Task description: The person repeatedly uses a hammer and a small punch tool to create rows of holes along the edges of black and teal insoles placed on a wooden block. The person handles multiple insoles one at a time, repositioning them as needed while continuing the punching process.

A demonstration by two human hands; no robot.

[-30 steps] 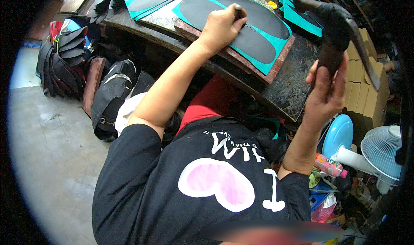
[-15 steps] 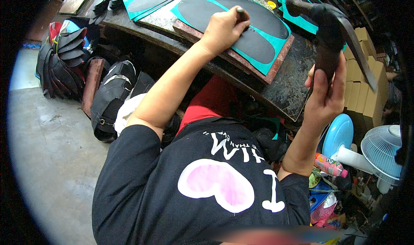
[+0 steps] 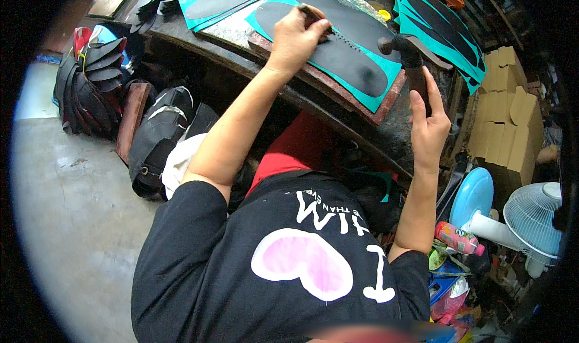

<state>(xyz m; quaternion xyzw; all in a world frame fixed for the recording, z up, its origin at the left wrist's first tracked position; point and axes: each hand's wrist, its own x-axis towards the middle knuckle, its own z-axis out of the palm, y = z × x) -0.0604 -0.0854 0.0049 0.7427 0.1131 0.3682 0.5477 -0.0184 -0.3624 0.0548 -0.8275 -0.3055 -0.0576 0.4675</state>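
- Your left hand [image 3: 295,38] is up on the bench [image 3: 386,135], fingers pinched tight around a small dark punch tool [image 3: 315,18] standing on the black sole-shaped piece [image 3: 350,62].
- That black piece lies on a teal sheet [image 3: 377,92], which sits on a reddish-brown board [image 3: 338,89] near the bench's front edge.
- Your right hand [image 3: 429,126] has its fingers wrapped around the handle of a hammer [image 3: 410,56], head hanging just right of the punch, over the teal sheet.
- The bench top is dark and worn, with more teal sheets with black cutouts [image 3: 446,29] stacked further back and off to the right.
- On the grey concrete floor [image 3: 72,210] to your left: a pile of black bags [image 3: 157,141] and a stack of dark cut pieces [image 3: 99,65].
- To your right: cardboard boxes [image 3: 503,123], a white fan [image 3: 534,219] and a pink bottle [image 3: 458,239].
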